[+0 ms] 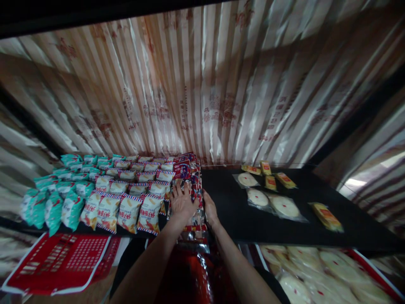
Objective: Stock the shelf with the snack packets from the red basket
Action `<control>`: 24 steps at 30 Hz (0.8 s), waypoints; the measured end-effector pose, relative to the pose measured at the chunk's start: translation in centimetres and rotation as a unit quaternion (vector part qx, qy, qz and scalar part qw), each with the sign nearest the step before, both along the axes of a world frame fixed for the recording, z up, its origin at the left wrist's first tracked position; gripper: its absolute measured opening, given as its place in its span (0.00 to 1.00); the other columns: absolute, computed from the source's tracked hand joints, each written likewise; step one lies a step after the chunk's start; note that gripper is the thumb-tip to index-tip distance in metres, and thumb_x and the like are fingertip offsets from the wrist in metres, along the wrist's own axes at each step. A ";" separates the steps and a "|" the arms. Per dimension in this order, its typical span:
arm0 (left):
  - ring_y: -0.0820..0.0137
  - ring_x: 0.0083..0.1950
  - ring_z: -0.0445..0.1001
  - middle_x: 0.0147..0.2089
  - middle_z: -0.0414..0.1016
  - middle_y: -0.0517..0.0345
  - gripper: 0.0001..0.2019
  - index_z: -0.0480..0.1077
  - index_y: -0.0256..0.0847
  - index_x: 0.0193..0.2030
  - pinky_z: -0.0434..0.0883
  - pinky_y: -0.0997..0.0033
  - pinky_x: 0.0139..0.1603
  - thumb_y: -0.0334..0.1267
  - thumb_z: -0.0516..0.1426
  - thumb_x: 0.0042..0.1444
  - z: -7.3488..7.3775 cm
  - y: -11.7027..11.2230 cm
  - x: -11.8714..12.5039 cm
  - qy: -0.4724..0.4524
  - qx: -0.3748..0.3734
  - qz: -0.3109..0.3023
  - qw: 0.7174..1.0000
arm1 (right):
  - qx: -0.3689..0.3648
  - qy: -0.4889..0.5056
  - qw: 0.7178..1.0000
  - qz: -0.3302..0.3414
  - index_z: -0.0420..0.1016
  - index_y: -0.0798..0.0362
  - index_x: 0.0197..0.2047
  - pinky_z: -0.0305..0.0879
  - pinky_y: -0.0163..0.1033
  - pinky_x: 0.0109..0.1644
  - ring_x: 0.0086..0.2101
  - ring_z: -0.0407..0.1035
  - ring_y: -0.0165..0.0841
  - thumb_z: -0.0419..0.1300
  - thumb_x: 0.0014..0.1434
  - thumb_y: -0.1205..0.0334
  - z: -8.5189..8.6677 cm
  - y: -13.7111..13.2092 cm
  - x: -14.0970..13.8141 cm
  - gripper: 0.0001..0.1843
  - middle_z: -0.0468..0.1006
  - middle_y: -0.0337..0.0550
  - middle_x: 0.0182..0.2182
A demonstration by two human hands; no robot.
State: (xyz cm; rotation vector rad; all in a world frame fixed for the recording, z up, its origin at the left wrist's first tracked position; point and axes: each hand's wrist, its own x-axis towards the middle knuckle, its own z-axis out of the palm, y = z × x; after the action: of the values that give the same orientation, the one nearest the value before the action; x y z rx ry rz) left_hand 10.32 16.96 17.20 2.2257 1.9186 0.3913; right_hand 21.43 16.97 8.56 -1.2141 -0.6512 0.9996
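A row of shiny red-and-silver snack packets (190, 176) runs from the shelf's front edge toward the back. My left hand (182, 202) lies flat on top of this row, fingers spread. My right hand (209, 207) presses against the row's right side, fingers stretched along the packets. Left of the row stand several white packets with red-and-blue striped edges (128, 207), and further left several teal packets (53, 198).
The black shelf (234, 215) carries round white cakes in clear wrap (274, 202) and small yellow packets (325, 215) on its right half. A red plastic crate (60, 261) sits below left. A tray of round cakes (319, 274) lies below right. Striped foil sheeting backs the shelf.
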 end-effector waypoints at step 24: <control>0.54 0.71 0.41 0.71 0.43 0.39 0.33 0.46 0.36 0.68 0.47 0.53 0.67 0.55 0.42 0.61 -0.2 0.0 -1.2 -0.063 -0.067 0.006 0.996 | -0.009 0.066 0.996 -0.056 0.77 0.49 0.46 0.64 0.44 0.56 0.52 0.67 0.41 0.62 0.47 0.43 0.5 -6.0 1.1 0.26 0.74 0.43 0.52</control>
State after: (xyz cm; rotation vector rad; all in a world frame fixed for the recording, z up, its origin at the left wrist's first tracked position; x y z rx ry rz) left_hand 9.13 16.97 16.99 2.0555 1.8376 0.3817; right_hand 22.48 10.93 9.07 -1.1766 -0.4656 0.9837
